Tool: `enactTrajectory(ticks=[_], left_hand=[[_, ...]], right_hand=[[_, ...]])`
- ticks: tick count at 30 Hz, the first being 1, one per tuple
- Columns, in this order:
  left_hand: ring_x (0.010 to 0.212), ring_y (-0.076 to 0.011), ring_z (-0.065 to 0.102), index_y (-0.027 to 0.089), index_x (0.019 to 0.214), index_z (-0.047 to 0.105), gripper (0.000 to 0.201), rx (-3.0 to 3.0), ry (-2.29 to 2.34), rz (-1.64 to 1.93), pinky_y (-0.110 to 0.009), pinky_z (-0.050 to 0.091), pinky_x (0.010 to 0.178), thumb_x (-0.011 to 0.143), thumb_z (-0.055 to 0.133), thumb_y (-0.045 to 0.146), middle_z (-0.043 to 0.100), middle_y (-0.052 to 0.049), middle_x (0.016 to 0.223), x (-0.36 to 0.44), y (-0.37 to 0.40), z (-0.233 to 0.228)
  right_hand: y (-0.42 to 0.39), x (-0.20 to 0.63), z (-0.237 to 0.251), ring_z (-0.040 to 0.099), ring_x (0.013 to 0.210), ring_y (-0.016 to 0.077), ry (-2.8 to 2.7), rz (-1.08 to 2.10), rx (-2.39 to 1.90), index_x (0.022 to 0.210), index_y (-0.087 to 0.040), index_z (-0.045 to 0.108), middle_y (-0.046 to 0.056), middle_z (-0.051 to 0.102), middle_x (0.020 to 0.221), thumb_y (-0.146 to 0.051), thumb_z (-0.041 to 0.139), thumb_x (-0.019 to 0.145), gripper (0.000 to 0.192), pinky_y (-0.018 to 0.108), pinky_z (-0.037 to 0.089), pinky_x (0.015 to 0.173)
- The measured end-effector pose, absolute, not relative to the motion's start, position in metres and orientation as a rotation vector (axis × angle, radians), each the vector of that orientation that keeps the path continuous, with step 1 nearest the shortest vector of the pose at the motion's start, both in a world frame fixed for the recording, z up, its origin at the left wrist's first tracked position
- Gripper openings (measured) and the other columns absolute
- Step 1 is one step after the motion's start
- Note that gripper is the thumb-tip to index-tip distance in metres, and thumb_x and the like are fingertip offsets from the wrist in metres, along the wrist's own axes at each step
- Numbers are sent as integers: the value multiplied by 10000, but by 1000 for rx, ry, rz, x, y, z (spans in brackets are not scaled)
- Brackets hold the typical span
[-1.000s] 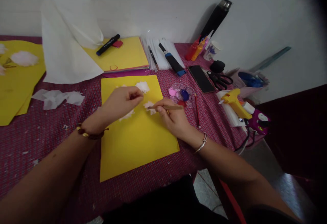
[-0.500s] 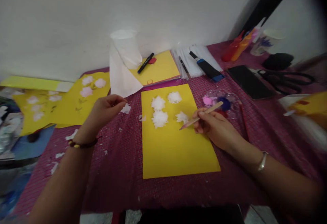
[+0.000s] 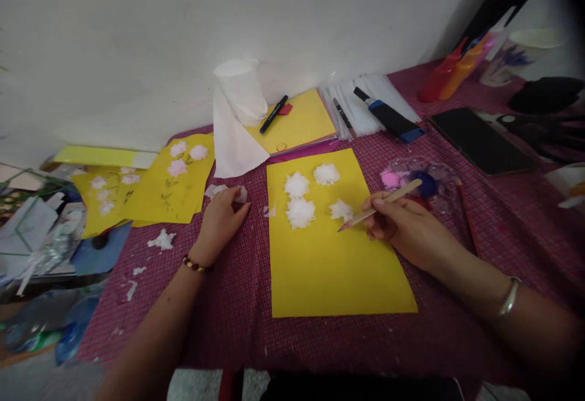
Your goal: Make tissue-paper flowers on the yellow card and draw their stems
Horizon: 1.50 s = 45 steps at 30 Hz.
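My left hand (image 3: pixel 222 217) rests on the cloth left of the yellow sheet (image 3: pixel 338 273), thumb and forefinger apart, at some white tissue paper scraps (image 3: pixel 214 189). Part of the scraps is hidden under the fingers. My right hand (image 3: pixel 397 224) pinches a wooden craft stick (image 3: pixel 401 192) whose lower tip is stained pinkish. That tip points at the sheet just below a small tissue flower (image 3: pixel 341 209). Three fuller white tissue flowers (image 3: pixel 300 212) sit on the upper part of the sheet.
A clear palette (image 3: pixel 445 184) with pink and dark blue paint lies to the right, near a phone (image 3: pixel 482 140). A tissue roll (image 3: pixel 240 93), black marker (image 3: pixel 274 114) and box cutter (image 3: pixel 395 120) are at the back. Yellow flower pictures (image 3: pixel 159 200) lie left.
My left hand has come down onto the tissue scraps, its thumb and forefinger parting. My right hand keeps the craft stick over about the same spot. The view has shifted slightly left.
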<state>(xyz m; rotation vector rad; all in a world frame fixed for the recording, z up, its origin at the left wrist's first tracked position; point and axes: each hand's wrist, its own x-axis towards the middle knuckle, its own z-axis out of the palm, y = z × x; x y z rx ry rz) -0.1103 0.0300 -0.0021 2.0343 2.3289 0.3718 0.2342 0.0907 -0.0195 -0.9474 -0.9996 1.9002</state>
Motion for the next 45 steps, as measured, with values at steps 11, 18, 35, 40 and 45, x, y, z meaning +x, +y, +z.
enactTrajectory(ticks=[11, 18, 35, 40, 45], left_hand=[[874, -185, 649, 171, 855, 626, 200, 1672, 2366, 797, -301, 506, 759, 863, 510, 334, 696, -86, 1028, -103, 31, 13], [556, -68, 524, 185, 772, 621, 135, 1133, 1622, 1201, -181, 415, 539, 751, 713, 281, 601, 39, 652, -14, 18, 44], [575, -71, 559, 166, 806, 673, 194, 963, 1367, 1141, -181, 431, 550, 650, 770, 229, 662, 13, 672, 38, 30, 8], [581, -70, 568, 168, 807, 681, 166, 956, 1335, 1159, -177, 453, 570, 678, 770, 223, 661, 9, 676, 37, 28, 8], [654, -107, 617, 181, 912, 681, 164, 750, 1129, 1248, -204, 504, 593, 755, 704, 221, 673, -8, 745, 34, 26, 10]], right_hand=[[91, 231, -20, 521, 441, 82, -1035, 1843, -901, 762, -197, 654, -9, 620, 587, -352, 673, 794, 160, 228, 387, 421], [90, 231, -15, 546, 443, 75, -1058, 1769, -770, 803, -181, 623, -22, 642, 597, -354, 687, 806, 184, 189, 415, 422], [76, 237, -1, 540, 540, 52, -1485, 1528, -610, 897, -165, 619, -13, 623, 724, -328, 581, 917, 169, 177, 445, 495], [74, 235, 0, 540, 549, 55, -1515, 1501, -632, 886, -162, 623, -14, 607, 716, -351, 577, 916, 197, 180, 454, 499], [76, 235, -3, 553, 523, 49, -1426, 1533, -649, 889, -163, 634, -15, 626, 722, -376, 593, 907, 218, 176, 441, 484]])
